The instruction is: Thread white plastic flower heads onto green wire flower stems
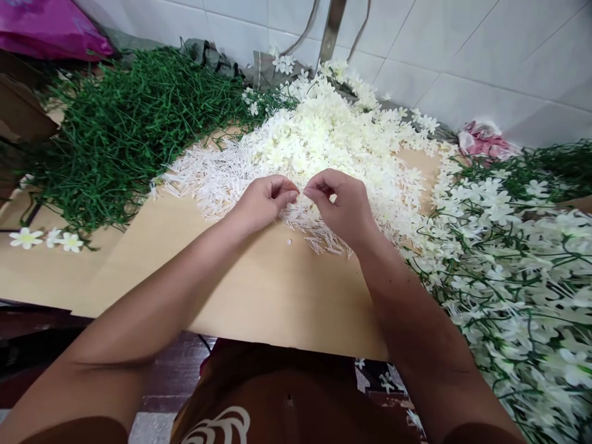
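Note:
My left hand [266, 200] and my right hand [342, 200] meet almost tip to tip above the table. Thumb and forefinger are pinched together on each; whatever is between them is too small to make out. Right under and behind them spreads a pile of thin white plastic sticks [217, 176]. Beyond it rises a heap of cream-white artificial flower heads [319, 135]. A tiny white piece [289, 242] lies on the bare tabletop [259, 283] just in front of my hands.
Green artificial stems [139, 117] are heaped at the left. Assembled white flowers on green stems [518, 277] crowd the right side. Several loose flowers [26, 238] lie at the left edge. A pink bag [50, 28] and a tiled wall [439, 43] stand behind.

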`<action>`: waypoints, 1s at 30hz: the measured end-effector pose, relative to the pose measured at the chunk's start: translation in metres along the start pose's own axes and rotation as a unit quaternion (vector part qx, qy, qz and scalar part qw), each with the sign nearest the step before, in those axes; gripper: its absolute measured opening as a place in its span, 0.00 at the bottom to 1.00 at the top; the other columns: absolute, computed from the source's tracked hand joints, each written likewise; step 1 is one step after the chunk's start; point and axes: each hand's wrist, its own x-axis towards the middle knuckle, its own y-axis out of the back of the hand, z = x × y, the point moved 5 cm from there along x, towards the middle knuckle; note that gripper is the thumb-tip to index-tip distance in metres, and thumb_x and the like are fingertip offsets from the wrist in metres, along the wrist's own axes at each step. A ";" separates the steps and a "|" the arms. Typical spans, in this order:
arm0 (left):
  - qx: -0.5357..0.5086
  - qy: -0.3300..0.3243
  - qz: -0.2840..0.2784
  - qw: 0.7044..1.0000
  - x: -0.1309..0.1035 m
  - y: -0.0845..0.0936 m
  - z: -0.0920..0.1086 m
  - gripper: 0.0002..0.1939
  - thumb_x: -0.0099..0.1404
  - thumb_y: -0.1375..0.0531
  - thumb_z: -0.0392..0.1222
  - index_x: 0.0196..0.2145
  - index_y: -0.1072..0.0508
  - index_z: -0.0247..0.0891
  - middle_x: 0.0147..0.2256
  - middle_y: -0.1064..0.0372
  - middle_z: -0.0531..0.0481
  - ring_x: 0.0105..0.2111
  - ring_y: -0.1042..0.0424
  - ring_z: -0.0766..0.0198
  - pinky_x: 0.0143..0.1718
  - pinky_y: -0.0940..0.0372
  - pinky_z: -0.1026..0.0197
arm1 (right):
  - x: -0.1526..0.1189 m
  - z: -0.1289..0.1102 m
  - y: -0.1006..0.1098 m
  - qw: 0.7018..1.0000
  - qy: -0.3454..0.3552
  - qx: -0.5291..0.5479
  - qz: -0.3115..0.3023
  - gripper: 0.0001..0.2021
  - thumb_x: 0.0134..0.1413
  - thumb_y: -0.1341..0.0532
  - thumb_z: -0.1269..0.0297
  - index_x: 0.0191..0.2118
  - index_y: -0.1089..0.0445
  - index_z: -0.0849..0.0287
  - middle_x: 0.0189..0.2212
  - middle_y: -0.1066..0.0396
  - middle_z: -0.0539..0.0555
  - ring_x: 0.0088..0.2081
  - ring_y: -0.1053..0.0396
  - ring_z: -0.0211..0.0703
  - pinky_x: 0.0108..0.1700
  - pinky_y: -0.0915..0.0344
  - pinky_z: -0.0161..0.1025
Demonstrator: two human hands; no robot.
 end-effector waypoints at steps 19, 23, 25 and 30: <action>0.283 -0.049 0.019 0.958 0.008 -0.006 -0.015 0.08 0.63 0.43 0.41 0.35 0.25 0.38 0.34 0.32 0.46 0.38 0.33 0.58 0.43 0.39 0.55 | -0.008 0.045 -0.023 0.995 -0.068 -0.069 -0.037 0.04 0.49 0.40 0.72 0.27 0.31 0.59 0.24 0.32 0.49 0.28 0.36 0.38 0.35 0.39 0.39; 0.288 -0.043 0.017 0.956 0.011 -0.015 -0.017 0.07 0.61 0.40 0.43 0.34 0.25 0.38 0.33 0.34 0.46 0.38 0.34 0.57 0.43 0.40 0.53 | -0.008 0.044 -0.021 0.994 -0.071 -0.076 -0.040 0.04 0.50 0.40 0.72 0.26 0.32 0.59 0.23 0.32 0.49 0.27 0.37 0.37 0.34 0.40 0.38; 0.262 -0.049 0.029 0.963 0.014 -0.017 -0.018 0.05 0.60 0.39 0.41 0.30 0.26 0.38 0.32 0.34 0.47 0.37 0.35 0.58 0.42 0.40 0.55 | -0.008 0.044 -0.020 0.994 -0.073 -0.070 -0.032 0.04 0.50 0.40 0.72 0.27 0.32 0.59 0.23 0.32 0.48 0.27 0.37 0.37 0.34 0.39 0.38; 0.151 -0.025 0.063 0.986 0.013 -0.006 -0.019 0.03 0.59 0.41 0.37 0.27 0.32 0.38 0.27 0.34 0.52 0.29 0.38 0.65 0.34 0.42 0.59 | -0.006 0.039 -0.016 0.998 -0.062 -0.026 -0.001 0.04 0.51 0.41 0.71 0.28 0.33 0.58 0.26 0.31 0.50 0.29 0.34 0.37 0.33 0.36 0.38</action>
